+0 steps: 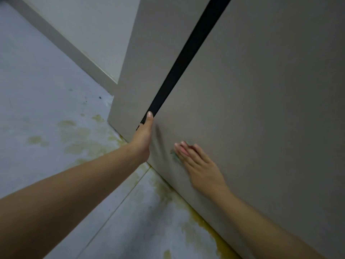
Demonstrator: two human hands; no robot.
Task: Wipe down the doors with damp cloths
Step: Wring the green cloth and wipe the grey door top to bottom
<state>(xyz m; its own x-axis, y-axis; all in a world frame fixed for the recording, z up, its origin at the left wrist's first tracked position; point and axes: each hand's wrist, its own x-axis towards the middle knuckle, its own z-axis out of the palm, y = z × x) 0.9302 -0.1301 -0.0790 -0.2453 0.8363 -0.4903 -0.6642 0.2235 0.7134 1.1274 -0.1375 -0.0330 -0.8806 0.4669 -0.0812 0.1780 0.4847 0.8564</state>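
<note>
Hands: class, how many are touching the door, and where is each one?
2. The left hand holds the door at its dark edge; the right hand presses a green cloth, mostly hidden beneath it, flat against the door's face.

Right hand (197, 165) flat on green cloth (175, 156) against grey door (261, 109), left hand (143, 139) gripping its edge.

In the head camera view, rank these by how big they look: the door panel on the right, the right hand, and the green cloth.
1. Door panel, the largest by far.
2. Right hand, pressed flat on the panel.
3. Green cloth, smallest as seen; only an edge shows past the fingers, so its true size is hidden.
</note>
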